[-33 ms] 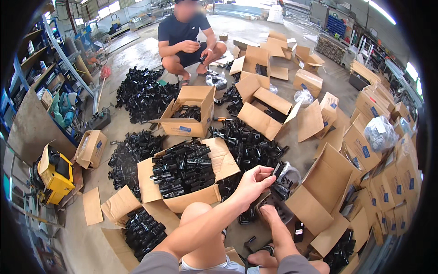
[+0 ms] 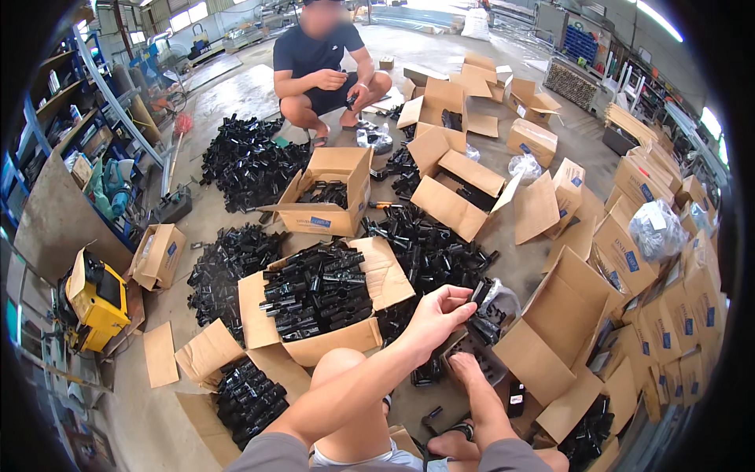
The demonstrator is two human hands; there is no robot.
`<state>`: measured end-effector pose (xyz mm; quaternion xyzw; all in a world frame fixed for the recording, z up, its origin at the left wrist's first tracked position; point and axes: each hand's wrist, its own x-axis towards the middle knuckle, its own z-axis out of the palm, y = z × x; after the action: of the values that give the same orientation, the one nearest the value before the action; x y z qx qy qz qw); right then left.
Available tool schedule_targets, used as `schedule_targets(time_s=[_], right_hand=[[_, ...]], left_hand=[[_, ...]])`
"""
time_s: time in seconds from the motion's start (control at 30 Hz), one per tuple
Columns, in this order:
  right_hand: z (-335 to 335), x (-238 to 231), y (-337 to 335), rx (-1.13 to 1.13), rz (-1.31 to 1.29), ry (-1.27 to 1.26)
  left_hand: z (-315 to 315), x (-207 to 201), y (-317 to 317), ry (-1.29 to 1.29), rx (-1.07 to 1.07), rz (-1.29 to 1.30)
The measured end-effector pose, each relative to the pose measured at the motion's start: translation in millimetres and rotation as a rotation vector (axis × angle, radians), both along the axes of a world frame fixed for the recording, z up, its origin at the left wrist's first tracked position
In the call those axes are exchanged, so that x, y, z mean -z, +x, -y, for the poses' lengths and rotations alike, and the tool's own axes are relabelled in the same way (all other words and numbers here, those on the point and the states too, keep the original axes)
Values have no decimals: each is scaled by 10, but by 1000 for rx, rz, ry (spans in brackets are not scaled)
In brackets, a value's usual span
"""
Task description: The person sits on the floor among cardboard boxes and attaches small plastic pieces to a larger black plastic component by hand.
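My left hand (image 2: 437,318) is raised in front of me, its thumb and fingers pinched on a short black tube-like part (image 2: 479,293). Lower down, my right hand (image 2: 462,363) reaches into a small open box (image 2: 489,371) that has dark pieces inside; its fingertips are hidden there. A clear plastic bag (image 2: 501,300) with dark small parts lies just beyond that box. Beside my left forearm stands an open carton (image 2: 334,343) filled with rows of black parts. Loose black parts (image 2: 429,248) are heaped behind my left hand.
An empty-looking open carton (image 2: 562,322) stands to the right, with stacked cartons (image 2: 668,330) beyond. A phone (image 2: 516,400) lies near my right forearm. Another person (image 2: 322,67) squats across, handling small parts. A yellow machine (image 2: 98,307) sits at the left.
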<state>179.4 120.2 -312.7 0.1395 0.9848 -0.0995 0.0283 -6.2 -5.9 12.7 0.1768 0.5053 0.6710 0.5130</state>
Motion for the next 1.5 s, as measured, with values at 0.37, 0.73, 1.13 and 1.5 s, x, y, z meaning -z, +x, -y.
schedule_targets(time_s=[0.37, 0.73, 1.13, 1.5], right_hand=[[-3, -218, 80, -95, -280, -94], [108, -117, 168, 903, -554, -600], [376, -2915, -377, 616, -1319, -1051], [624, -3456, -506, 618, -1090, -663]], left_hand=[[40, 21, -72, -6, 39, -20], [103, 46, -94, -1, -47, -41], [29, 35, -3, 160, -218, -322], [71, -64, 34, 251, -215, -446]])
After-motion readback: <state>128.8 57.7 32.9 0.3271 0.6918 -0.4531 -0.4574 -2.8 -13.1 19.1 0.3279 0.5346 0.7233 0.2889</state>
